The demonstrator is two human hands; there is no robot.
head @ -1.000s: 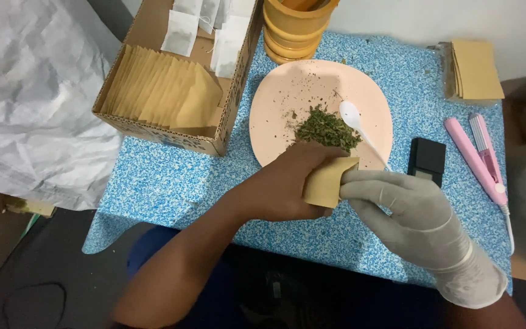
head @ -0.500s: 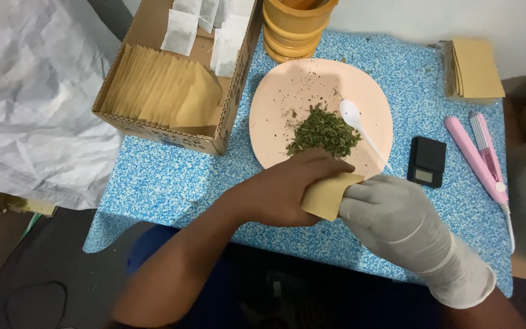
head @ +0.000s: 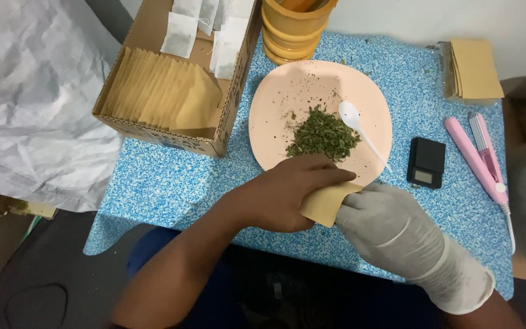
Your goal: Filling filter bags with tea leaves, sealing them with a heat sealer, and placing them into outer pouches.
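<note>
Hands: we see the bare left hand (head: pixel 287 194) and the gloved right hand (head: pixel 391 228) meeting at the near edge of the plate, both closed on one tan paper pouch (head: pixel 326 204).
Left hand: fingers curled over the pouch's top edge, thumb beneath — a firm pinch.
Right hand: in a pale glove, fingers folded against the pouch's right side; how tightly it grips we cannot tell exactly.
Pouch: held just above the desk (head: pixel 165 183), touching the plate's rim or just over it — we cannot tell which.
Plate: round, peach-coloured plate (head: pixel 275 116) bearing a heap of dried green herb (head: pixel 324 133) and a white plastic spoon (head: pixel 360 128) beside the heap.
Left of plate: cardboard box (head: pixel 153 131) with a row of tan pouches (head: pixel 162 91) standing on edge and white sachets (head: pixel 181 30) behind them.
Right of plate: small black scale (head: pixel 425 162), pink sealing tool (head: pixel 479 157), and a stack of tan pouches (head: pixel 476 68) farther back.
Behind plate: yellow tub (head: pixel 293 30).
</note>
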